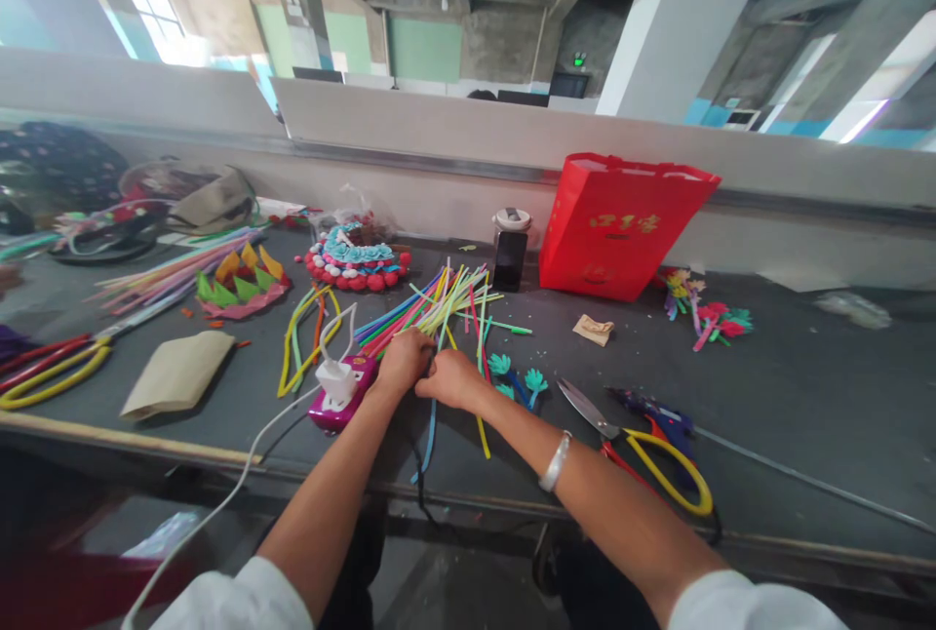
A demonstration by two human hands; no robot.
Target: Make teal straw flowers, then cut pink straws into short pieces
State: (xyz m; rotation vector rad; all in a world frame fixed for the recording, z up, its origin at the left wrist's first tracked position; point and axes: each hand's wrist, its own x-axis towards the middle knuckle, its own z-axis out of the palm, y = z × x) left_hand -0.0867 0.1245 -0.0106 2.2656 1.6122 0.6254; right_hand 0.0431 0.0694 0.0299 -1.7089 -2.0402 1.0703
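Observation:
My left hand (406, 357) and my right hand (453, 378) meet at the near end of a loose bundle of long, thin coloured strips (457, 298), possibly pipe cleaners. Both hands are closed, fingers curled and fingertips almost touching. What they pinch is too small and hidden to make out. Below them a blue strip (431, 435) runs toward the table edge, and a yellow strip (483, 437) emerges under my right wrist. Beside my left hand lies a purple power strip (358, 386) with a white plug (336, 383) in it. Small teal flower-like pieces (536, 381) lie right of my right hand.
Yellow-and-red-handled scissors (665, 459) and a blue glue gun (665, 415) lie right. A red bag (625, 225), phone (510, 259) and flowers (721, 321) are behind. Brown paper (177, 374), more scissors (62, 367) and a bead-trimmed piece (358, 255) sit left.

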